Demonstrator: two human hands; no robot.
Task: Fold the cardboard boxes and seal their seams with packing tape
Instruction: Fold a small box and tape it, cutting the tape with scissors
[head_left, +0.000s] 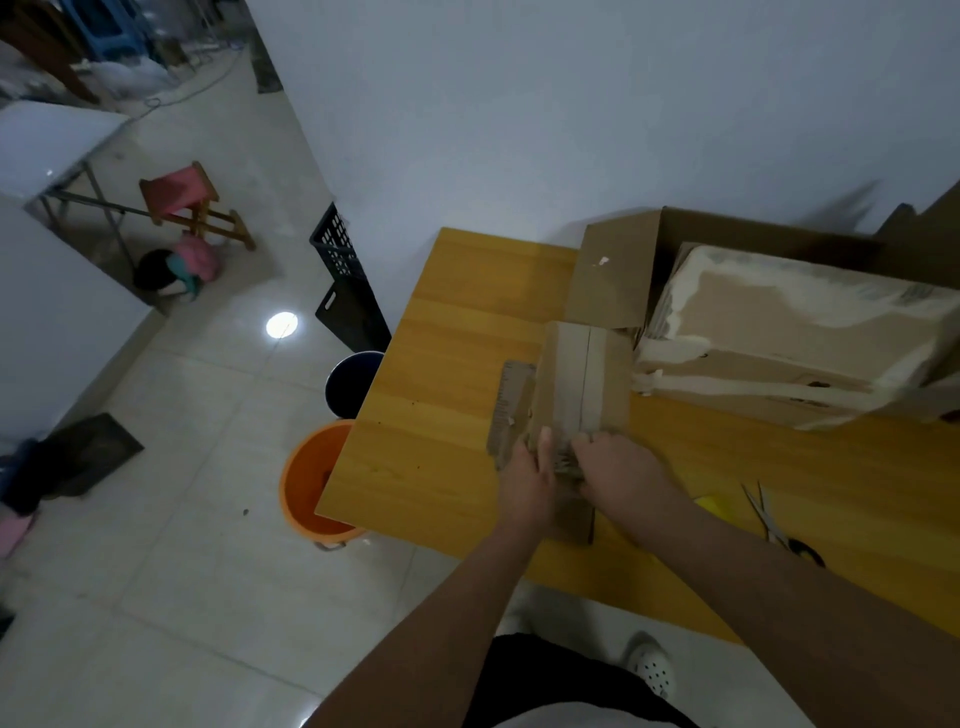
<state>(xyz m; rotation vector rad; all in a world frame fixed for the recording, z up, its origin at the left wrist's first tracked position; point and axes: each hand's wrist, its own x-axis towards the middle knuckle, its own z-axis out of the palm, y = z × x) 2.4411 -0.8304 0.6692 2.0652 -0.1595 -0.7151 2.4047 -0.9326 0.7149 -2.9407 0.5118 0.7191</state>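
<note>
- A small cardboard box (582, 384) lies on the wooden table (441, 364), a strip of clear tape running along its centre seam.
- At the box's near end, the left hand (527, 480) presses flat against its left side, grip open with straight fingers.
- The right hand (615, 465) curls its grip over the same end of the box.
- Behind the box stands a large open carton (618, 270) holding a taped parcel (789, 332).
- Right of the box lie scissors (769, 514).
- Left of the box, beyond the table edge, an orange bucket (311, 483) sits on the floor.
</note>
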